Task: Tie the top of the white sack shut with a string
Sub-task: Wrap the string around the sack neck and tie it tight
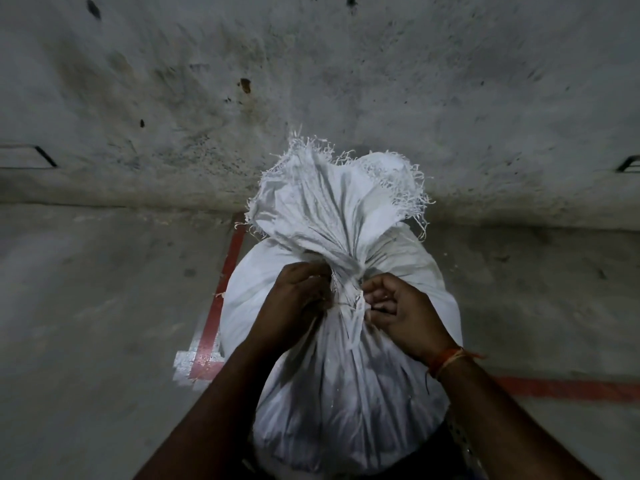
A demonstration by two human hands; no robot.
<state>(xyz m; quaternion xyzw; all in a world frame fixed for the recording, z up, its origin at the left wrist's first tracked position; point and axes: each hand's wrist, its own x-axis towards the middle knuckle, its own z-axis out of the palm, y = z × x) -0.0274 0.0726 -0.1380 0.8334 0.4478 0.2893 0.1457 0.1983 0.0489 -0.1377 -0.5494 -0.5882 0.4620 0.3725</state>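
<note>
A: Where is the white sack [341, 393], and what is the step in hand?

B: It stands full and upright in the lower centre of the frame, on the concrete floor [104, 289] before the stained wall [311, 81]. Its mouth is gathered into a narrow neck at mid-frame. The step, as judged, is drawing the knot tight.

A: How should that be done well?

B: Keep the binding low on the neck, just above the bulge of the filled body, so it cannot ride up over the loose top. Pull both ends outward with equal force. Uneven tension would likely drag the loop to one side.

A: The hands?

B: The left hand [294, 299] and the right hand [398, 306] sit close together on either side of the neck, fingers curled. Each appears to pinch an end of the string [341, 304], a thin pale line crossing the neck between them. The grip itself is too small and dark to confirm.

A: And the look of the sack?

B: Woven white fabric, pleated at the neck, fanning above into a crumpled top with a frayed edge [346, 157] of loose threads. A red floor line [221, 289] passes behind it at left. An orange thread band [446, 358] circles the right wrist.
</note>
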